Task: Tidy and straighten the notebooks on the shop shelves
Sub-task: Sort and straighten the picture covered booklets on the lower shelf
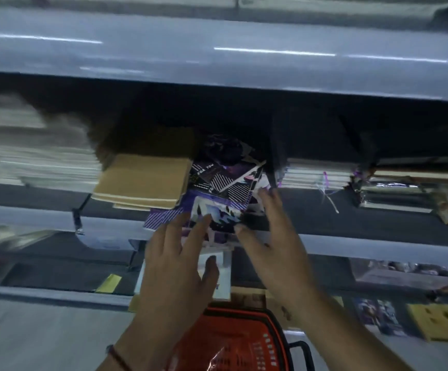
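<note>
Both hands reach up to the middle shelf (351, 226), where a pile of purple patterned notebooks (217, 199) sits skewed and fanned out, its near edge hanging over the shelf lip. The left hand (180, 253) lies with straight, spread fingers against the near face of the pile, and the right hand (268, 226) stands edge-on at the pile's right side, fingers extended; neither grip is clenched on anything. Set this way, the two flat hands likely bracket the pile so it can be squared and pushed back.

The covers are dark purple with white stripes and glossy wrap; they overlap at different angles. Just left of them a stack of tan kraft notebooks (142, 180) lies tidier. Farther right sit wrapped white-edged stacks (316, 175). A red basket (233, 341) waits below, near the person.
</note>
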A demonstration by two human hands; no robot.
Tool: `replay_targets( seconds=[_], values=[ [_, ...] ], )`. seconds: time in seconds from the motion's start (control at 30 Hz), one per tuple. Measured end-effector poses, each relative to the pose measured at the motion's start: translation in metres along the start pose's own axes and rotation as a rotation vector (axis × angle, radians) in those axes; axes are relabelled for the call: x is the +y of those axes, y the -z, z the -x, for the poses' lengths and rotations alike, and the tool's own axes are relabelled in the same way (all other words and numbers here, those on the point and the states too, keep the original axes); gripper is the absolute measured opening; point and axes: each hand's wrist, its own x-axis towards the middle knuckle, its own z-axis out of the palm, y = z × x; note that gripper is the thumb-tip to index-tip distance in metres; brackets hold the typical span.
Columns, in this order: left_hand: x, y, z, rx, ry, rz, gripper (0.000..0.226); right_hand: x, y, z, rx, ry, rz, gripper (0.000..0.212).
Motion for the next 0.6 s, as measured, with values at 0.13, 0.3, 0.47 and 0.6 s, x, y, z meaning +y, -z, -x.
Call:
replay_targets(
  seconds=[0.13, 0.3, 0.47, 0.6],
  values=[
    [-0.030, -0.005, -0.005, -0.025, 0.087, -0.148, 0.064, 0.000, -0.007, -0.033, 0.045, -0.091, -0.109, 0.048],
    [-0.030, -0.007, -0.009, 0.075, 0.223, 0.053, 0.056, 0.002, -0.009, -0.046, 0.014, -0.158, -0.206, 0.036],
    [-0.017, -0.020, -0.008, 0.089, 0.200, 0.227, 0.047, 0.004, -0.016, -0.040, 0.039, -0.160, -0.202, 0.065],
    [-0.009, -0.033, -0.010, 0.155, 0.126, 0.322, 0.030, 0.007, -0.012, -0.037, 0.128, -0.173, -0.186, 0.065]
  ],
)
